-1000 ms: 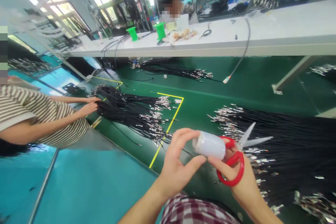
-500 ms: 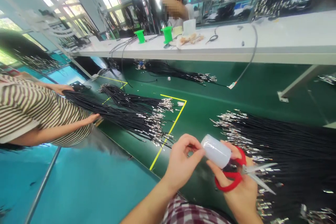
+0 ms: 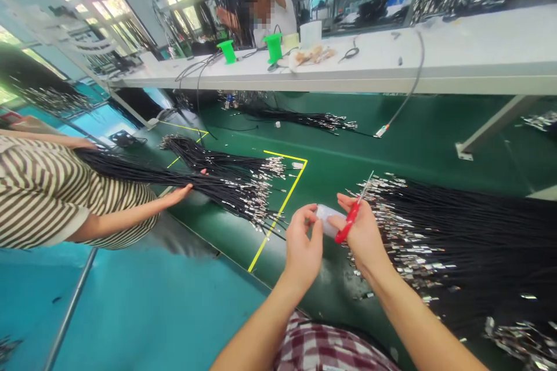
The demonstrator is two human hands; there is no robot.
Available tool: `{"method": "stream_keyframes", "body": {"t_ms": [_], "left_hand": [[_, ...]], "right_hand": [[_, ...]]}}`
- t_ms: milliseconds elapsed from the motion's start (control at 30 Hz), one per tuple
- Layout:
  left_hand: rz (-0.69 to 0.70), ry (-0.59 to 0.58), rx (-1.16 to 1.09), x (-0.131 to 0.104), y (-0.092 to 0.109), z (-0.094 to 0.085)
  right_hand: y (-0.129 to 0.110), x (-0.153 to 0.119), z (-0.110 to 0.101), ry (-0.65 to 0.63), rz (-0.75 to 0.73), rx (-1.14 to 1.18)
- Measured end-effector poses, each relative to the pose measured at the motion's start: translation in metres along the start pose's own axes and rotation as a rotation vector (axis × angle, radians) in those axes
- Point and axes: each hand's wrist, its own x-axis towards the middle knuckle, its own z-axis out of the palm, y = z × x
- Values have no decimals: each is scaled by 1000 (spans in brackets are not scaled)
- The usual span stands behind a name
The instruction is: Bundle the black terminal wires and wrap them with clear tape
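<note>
Between my hands is a whitish, shiny roll of clear film (image 3: 329, 221), tilted, with part of it covered by fingers. My left hand (image 3: 303, 246) is closed, its thumb and fingertips pinching at the roll's left end. A pair of scissors (image 3: 350, 218) with red handles hangs on my right hand (image 3: 366, 237), its blades pointing up and away. The same hand's thumb presses against the roll's right side. Right of my hands lies a large bundle of black cables (image 3: 474, 237) with metal connector ends.
A co-worker in a striped top (image 3: 39, 197) handles another black cable bundle (image 3: 209, 182) at the left. Yellow tape (image 3: 285, 207) marks the green bench top (image 3: 331, 148). A raised white shelf (image 3: 365, 69) carries green spools (image 3: 273, 48); another person (image 3: 278, 11) is behind it.
My hands and the roll have moved left and slightly up. The scissors have turned from pointing right to pointing up. The striped-top co-worker's near hand has shifted right along the cables.
</note>
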Motion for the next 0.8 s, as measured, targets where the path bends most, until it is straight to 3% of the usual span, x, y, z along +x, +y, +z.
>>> {"method": "stream_keyframes", "body": {"t_ms": [167,233,333,400,500,600,700,800], "left_hand": [[-18,66,-17,1,-12,0],[-9,73,-6,0,-16,-2],[7,29,59,1,-12,-12],[43,-135,129,0,1,-25],[136,-543,212,-5,28,-46],[152,-878,229,-11,44,-56],[78,-1070,191,-19,35,-52],[-56,-1129,104,-33,17,-44]], "right_hand": [[10,-9,13,8,145,153],[13,-14,10,39,143,207],[16,-22,-7,-80,180,185],[15,-28,-26,-170,195,139],[5,-36,-60,-292,118,3],[-13,-41,-92,-557,115,-241],[-30,-42,-122,-791,70,-622],[-41,-45,-146,-896,-127,-1006]]}}
